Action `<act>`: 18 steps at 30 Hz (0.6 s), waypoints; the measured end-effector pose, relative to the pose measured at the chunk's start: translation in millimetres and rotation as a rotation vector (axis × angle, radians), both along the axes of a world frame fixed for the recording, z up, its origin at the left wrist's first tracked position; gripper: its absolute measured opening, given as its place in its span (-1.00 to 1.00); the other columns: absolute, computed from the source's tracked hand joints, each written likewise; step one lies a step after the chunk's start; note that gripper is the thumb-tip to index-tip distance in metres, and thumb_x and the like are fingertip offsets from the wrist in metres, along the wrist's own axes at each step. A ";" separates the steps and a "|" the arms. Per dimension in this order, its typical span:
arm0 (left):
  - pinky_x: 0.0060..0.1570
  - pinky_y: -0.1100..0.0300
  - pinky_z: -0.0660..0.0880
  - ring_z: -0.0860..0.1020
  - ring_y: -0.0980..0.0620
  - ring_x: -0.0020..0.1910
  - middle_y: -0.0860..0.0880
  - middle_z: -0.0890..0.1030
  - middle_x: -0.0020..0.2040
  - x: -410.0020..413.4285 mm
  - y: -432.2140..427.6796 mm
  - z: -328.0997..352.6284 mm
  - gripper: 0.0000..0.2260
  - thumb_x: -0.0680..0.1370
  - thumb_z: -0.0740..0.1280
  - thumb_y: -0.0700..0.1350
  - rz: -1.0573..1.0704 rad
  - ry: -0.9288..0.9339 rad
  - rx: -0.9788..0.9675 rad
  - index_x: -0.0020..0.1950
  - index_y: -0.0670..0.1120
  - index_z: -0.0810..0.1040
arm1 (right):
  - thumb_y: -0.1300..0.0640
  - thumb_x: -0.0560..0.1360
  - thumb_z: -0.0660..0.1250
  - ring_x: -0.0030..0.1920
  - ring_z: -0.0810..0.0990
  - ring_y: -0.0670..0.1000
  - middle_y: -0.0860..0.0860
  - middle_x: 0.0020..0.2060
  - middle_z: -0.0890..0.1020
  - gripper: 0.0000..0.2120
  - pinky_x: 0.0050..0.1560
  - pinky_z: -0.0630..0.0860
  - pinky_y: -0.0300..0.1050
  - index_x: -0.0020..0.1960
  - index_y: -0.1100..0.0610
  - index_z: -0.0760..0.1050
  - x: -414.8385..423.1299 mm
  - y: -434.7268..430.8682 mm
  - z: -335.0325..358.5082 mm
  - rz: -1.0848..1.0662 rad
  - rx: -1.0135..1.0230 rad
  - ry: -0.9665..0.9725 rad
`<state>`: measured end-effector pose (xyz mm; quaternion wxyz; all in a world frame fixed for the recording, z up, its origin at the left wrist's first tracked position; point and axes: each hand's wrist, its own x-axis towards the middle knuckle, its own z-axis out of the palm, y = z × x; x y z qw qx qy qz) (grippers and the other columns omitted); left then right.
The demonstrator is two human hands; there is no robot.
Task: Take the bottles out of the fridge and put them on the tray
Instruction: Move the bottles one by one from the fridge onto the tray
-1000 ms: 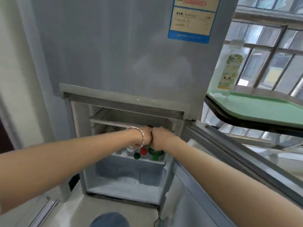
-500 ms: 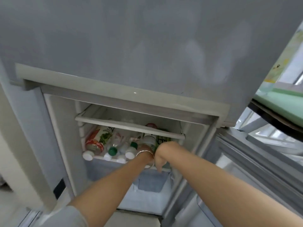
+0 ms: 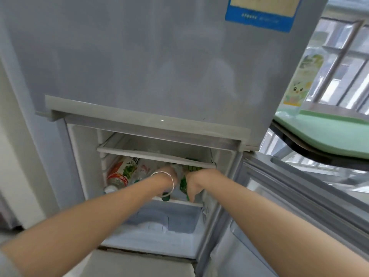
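Grey fridge (image 3: 159,66) against a pale wall, barred window (image 3: 343,47) at right; the lower door is swung open.

Item: bottles (image 3: 139,172), plastic, several, laid on their sides beneath the glass shelf (image 3: 155,154), caps outward. A red-labelled bottle (image 3: 119,173) is noted at far left.

Right hand (image 3: 196,181): curled round a green bottle (image 3: 183,183) at its body.

Left hand (image 3: 169,170), bracelet (image 3: 172,181) at the wrist: reached in just beside it; its grip cannot be told, as the fingers are hidden.

Destination: green tray (image 3: 327,136), up at right, one upright bottle (image 3: 301,82) already set on it.

Handling, as judged: moderate weight if filled; thin walls likely to give when squeezed; chilled surfaces probably damp and slippery. Each is best taken round the body, near the shoulder, not by the cap.
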<state>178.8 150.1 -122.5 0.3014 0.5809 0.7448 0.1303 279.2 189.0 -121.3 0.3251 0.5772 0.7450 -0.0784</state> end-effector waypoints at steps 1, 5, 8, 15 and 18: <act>-0.38 0.33 0.32 0.30 0.15 -0.41 0.06 0.33 -0.35 -3.0 -6.1 6.3 -0.68 0.60 0.19 -0.16 -0.025 0.026 0.007 -0.36 -0.03 0.30 | -0.04 0.36 0.50 0.28 0.49 0.18 0.09 0.41 0.40 -0.13 0.23 0.50 0.07 0.54 0.10 0.17 0.8 -4.9 3.7 0.003 0.012 0.058; -0.25 0.18 0.40 0.48 -0.03 -0.22 -0.03 0.50 -0.30 -4.9 -33.1 46.5 -0.84 0.58 0.19 -0.15 -0.055 0.168 0.066 -0.03 -0.14 0.56 | -0.14 -0.01 0.58 0.22 0.53 0.18 0.05 0.38 0.43 0.21 0.18 0.53 0.11 0.51 -0.11 0.04 6.3 -8.0 0.9 0.043 0.056 0.319; -0.35 0.19 0.34 0.46 -0.05 -0.25 -0.04 0.48 -0.34 1.4 -54.3 94.0 -0.79 0.58 0.18 -0.13 -0.121 0.231 0.133 0.01 -0.18 0.58 | -0.22 -0.04 0.59 0.32 0.46 0.15 0.00 0.42 0.40 0.26 0.28 0.47 0.09 0.52 -0.09 0.02 15.9 -40.2 32.8 0.052 0.100 0.511; -0.40 0.23 0.31 0.44 -0.03 -0.43 -0.05 0.50 -0.40 48.8 -104.0 195.8 -0.73 0.34 0.33 0.07 -0.194 0.428 0.356 -0.39 -0.11 0.48 | 0.15 0.31 0.57 0.50 0.24 0.09 0.03 0.51 0.30 -0.08 0.50 0.18 0.10 0.54 0.04 0.15 67.0 -96.9 121.2 -0.201 -0.386 0.995; -0.36 0.20 0.37 0.48 -0.05 -0.42 -0.04 0.54 -0.41 67.5 -119.0 237.7 -0.71 0.26 0.34 0.14 -0.189 0.407 0.488 -0.39 -0.09 0.58 | 0.31 0.44 0.43 0.44 0.33 0.13 0.09 0.43 0.40 -0.32 0.48 0.24 0.09 0.48 0.11 0.25 92.9 -118.7 158.2 -0.190 -0.418 1.149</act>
